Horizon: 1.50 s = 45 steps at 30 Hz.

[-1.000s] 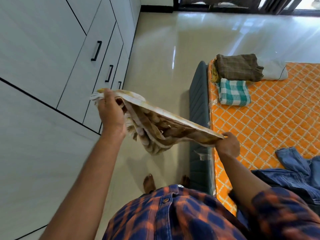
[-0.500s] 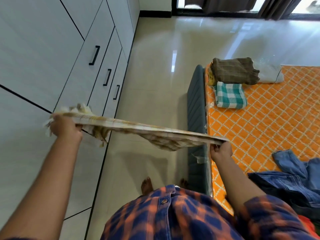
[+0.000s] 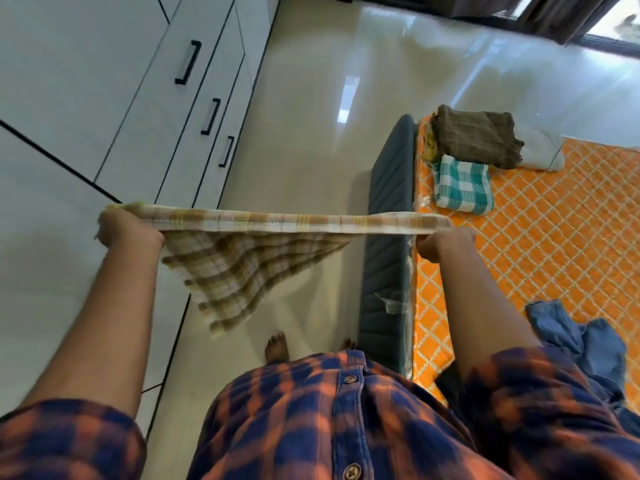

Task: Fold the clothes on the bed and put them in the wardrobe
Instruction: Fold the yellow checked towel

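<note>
— Whereabouts of the brown-and-white checked cloth [image 3: 249,268]?
— Held in mid-air over the glossy floor [image 3: 311,150]. Top edge pulled straight from nine o'clock to three o'clock, the rest hanging in a slanted fold toward six o'clock.
— Left hand [image 3: 130,233]?
— Curled tight round the cloth's nine-o'clock end, in front of the white wardrobe [image 3: 104,81].
— Right hand [image 3: 445,242]?
— Pinching the three-o'clock end, above the near edge of the bed [image 3: 554,271].
— And on the bed?
— At one o'clock, a folded teal checked cloth [image 3: 462,183], just beside a folded dark brown garment [image 3: 478,138] lying partly over a white pillow [image 3: 540,150]. At four o'clock, a crumpled blue denim garment [image 3: 588,341], well apart from the folded pair.
— Wardrobe?
— Running along ten to eleven o'clock, doors closed, black handles [image 3: 187,62] upright.
— Lower down?
— A bare foot [image 3: 276,346] at six o'clock on the floor, near the bed's grey side.
</note>
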### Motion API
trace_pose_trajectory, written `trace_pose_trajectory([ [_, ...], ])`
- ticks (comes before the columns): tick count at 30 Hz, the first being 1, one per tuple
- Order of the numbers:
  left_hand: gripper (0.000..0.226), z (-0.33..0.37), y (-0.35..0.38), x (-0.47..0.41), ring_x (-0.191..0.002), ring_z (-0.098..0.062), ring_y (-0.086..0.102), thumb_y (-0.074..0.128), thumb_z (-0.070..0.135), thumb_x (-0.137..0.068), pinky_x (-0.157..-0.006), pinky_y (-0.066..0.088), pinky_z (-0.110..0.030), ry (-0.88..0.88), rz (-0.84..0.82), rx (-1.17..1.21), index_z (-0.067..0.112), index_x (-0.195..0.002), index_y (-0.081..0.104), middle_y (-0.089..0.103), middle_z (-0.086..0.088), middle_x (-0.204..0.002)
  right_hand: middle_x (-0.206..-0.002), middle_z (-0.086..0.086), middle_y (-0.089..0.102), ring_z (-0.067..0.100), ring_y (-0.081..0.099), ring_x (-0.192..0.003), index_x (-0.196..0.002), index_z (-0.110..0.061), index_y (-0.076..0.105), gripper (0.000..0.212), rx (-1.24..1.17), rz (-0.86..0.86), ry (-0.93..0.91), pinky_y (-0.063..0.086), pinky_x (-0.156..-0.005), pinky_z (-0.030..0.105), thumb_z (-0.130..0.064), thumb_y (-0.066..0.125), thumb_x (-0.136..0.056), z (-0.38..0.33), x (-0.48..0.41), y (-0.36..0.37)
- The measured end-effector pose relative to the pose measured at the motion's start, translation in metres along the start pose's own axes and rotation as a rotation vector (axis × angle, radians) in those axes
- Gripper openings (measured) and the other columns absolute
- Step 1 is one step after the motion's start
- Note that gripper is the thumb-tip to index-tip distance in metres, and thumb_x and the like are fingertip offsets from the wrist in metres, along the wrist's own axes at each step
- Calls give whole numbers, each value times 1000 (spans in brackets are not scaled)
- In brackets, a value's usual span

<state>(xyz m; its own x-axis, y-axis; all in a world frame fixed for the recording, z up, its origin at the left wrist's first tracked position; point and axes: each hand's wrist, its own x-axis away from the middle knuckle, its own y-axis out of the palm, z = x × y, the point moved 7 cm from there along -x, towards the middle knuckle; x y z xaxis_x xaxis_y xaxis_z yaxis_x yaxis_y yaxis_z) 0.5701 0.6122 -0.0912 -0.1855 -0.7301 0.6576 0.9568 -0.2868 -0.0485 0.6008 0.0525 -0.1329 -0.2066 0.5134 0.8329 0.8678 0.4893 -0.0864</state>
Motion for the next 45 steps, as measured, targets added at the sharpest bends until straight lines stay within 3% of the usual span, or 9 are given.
trace_pose_trajectory([
  [2, 32, -9, -11, 2, -115, -23, 62, 37, 22, -103, -79, 51, -32, -6, 51, -29, 12, -121, 62, 62, -3, -122, -126, 27, 61, 41, 65, -101, -126, 3, 58, 35, 378, -66, -245, 57, -82, 50, -9, 57, -93, 9, 6, -6],
  [6, 41, -17, -22, 3, -125, -24, 57, 33, 29, -107, -97, 47, -31, 106, 125, -259, 12, -137, 56, 59, -8, -137, -114, 13, 70, 27, 67, -87, -111, -7, 67, 26, 131, 135, -270, 56, -74, 38, -23, 57, -93, 37, 11, -24],
  [8, 42, -28, -1, 10, -106, -30, 64, 39, 35, -104, -89, 53, -33, 205, -16, -405, 7, -120, 66, 67, -14, -120, -100, 8, 68, 24, 66, -83, -105, -5, 67, 26, 100, 126, -273, 53, -66, 32, -25, 53, -97, 45, 31, -4],
  [13, 35, -93, 62, 118, -95, -31, 62, 40, 29, -109, -71, 38, -30, 569, -691, -791, 4, -108, 64, 65, -17, -101, -63, 5, 54, 21, 51, -62, -67, -6, 61, 30, 754, -428, -730, 46, -59, 41, -16, 53, -94, 87, 124, 90],
  [19, 36, -101, 74, 151, -95, -32, 67, 40, 32, -108, -79, 50, -40, 768, -785, -785, 10, -118, 66, 73, -12, -102, -57, 10, 53, 14, 46, -54, -68, -1, 56, 28, 750, -508, -884, 45, -52, 43, -20, 57, -89, 136, 179, 117],
  [29, 43, -122, 63, 151, -92, -15, 73, 42, 49, -105, -81, 59, -34, 328, -976, -565, 18, -103, 71, 76, -3, -96, -68, 12, 66, 23, 63, -62, -77, -7, 71, 28, 720, -630, -895, 56, -60, 47, -26, 64, -97, 142, 191, 104],
  [32, 47, -115, 66, 140, -87, -20, 73, 48, 59, -98, -78, 60, -42, 374, -977, -590, 18, -92, 70, 75, -4, -88, -77, 11, 62, 25, 60, -69, -90, -12, 77, 15, 777, -843, -1025, 53, -63, 43, -16, 62, -94, 144, 204, 104],
  [36, 48, -104, 71, 134, -77, -21, 66, 40, 54, -102, -73, 53, -43, 532, -957, -687, 17, -84, 64, 68, -1, -78, -90, 1, 66, 18, 63, -81, -119, -25, 74, 44, 797, -973, -986, 52, -73, 38, -8, 58, -82, 140, 186, 96],
  [45, 39, -75, 82, 168, -80, -17, 70, 40, 46, -106, -70, 60, -40, 221, -953, -324, 18, -91, 63, 69, -2, -82, -90, -7, 72, 18, 68, -88, -100, -28, 68, 22, 1179, -462, -813, 58, -84, 45, -20, 65, -79, 162, 88, 46],
])
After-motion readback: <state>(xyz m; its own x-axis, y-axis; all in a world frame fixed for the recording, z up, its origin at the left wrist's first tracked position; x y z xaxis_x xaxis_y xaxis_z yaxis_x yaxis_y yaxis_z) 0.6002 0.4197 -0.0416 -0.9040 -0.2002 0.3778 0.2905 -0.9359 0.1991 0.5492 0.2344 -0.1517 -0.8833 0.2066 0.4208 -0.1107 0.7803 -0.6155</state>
